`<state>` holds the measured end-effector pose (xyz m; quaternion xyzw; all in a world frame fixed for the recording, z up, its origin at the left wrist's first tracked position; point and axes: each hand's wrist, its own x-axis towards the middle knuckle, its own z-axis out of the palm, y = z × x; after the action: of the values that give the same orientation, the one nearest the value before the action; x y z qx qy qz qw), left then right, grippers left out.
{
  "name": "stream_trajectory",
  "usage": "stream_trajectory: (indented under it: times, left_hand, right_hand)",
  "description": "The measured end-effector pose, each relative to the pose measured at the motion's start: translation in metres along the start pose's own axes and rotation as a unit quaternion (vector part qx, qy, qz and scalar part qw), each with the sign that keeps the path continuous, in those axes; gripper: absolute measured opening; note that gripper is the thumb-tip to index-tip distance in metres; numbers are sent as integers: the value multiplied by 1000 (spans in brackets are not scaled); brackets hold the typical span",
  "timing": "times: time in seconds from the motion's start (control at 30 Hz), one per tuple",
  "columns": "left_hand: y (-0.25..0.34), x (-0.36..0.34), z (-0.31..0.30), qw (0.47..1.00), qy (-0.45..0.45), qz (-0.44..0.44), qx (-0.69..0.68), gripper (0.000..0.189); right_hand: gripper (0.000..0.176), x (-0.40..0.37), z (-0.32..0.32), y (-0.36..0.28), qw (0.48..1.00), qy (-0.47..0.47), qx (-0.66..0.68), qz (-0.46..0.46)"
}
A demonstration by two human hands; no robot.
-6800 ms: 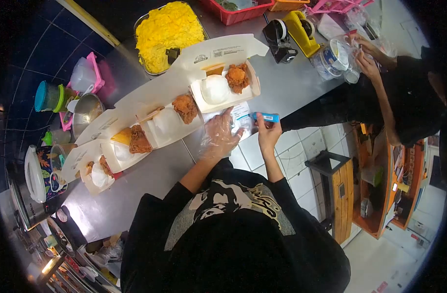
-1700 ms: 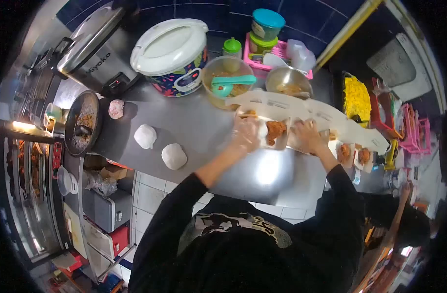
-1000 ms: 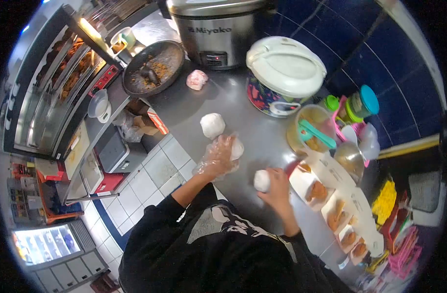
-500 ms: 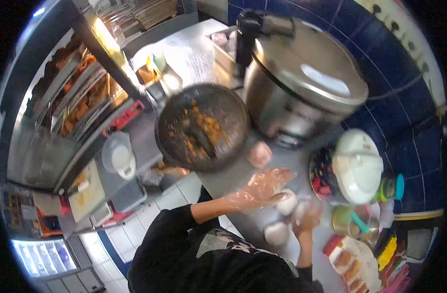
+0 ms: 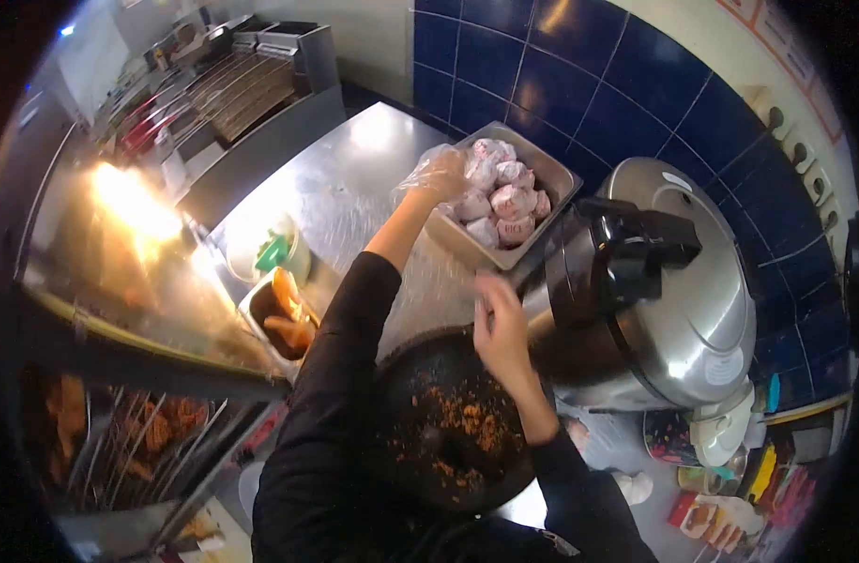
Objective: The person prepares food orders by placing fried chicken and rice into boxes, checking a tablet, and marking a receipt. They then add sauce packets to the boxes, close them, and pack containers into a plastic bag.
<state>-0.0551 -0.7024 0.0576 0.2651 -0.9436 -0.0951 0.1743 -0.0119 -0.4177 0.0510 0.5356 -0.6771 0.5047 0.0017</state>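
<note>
My left hand (image 5: 437, 178), in a clear plastic glove, reaches over the near-left side of a metal pan (image 5: 562, 197). Its fingers curl against the paper-wrapped rice balls (image 5: 514, 202) heaped inside; the fingertips are partly hidden. One wrapper is printed with red letters. Over the far edge of a dark round pan (image 5: 410, 394), my right hand (image 5: 501, 324) hangs with its fingers curled inward, and no object shows in them. Brown crumbly food (image 5: 471, 418) lies in the round pan. Close to the right hand stands a large steel rice cooker (image 5: 579, 328).
A white tub (image 5: 260, 246) with a green-handled utensil and a container of orange-brown sauce (image 5: 284, 328) stand at left. More wrapped balls (image 5: 634, 486) lie on the counter at right, near a white-lidded pot (image 5: 720, 427). Blue tiles (image 5: 579, 56) cover the wall behind.
The view has shifted toward the back of the counter. My left hand has gone from the wrapped balls on the counter to the metal pan; my right hand now hangs over the round pan.
</note>
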Motion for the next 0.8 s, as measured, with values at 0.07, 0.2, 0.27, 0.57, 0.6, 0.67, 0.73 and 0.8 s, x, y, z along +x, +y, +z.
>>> stream_trajectory:
  times: [0.07,0.2,0.27,0.57,0.6,0.67,0.73,0.8]
  left_hand:
    - [4,25,-7,992,-88,74,58,37]
    - [-4,75,60,986,-165,-12,7,90]
    - [-5,77,68,990,-141,-21,14,105]
    - [-18,72,29,985,7,-47,-169,87]
    - [-22,70,27,967,87,-71,-231,87]
    - [-34,73,-3,944,140,-58,-294,81]
    - [-19,45,-78,922,-32,-61,-382,78]
    - [-6,22,-118,974,-69,53,-210,71]
  right_hand:
    - [26,71,41,55,997,72,-24,14]
    - [66,166,70,120,931,64,-226,280]
    - [80,188,70,139,865,42,-327,379]
    - [68,184,49,182,890,51,-357,278]
    - [66,181,49,181,906,97,-311,272]
    - [63,182,42,143,923,191,-212,257]
    - [47,179,37,101,910,236,177,290]
    - [46,173,41,62,749,200,573,264]
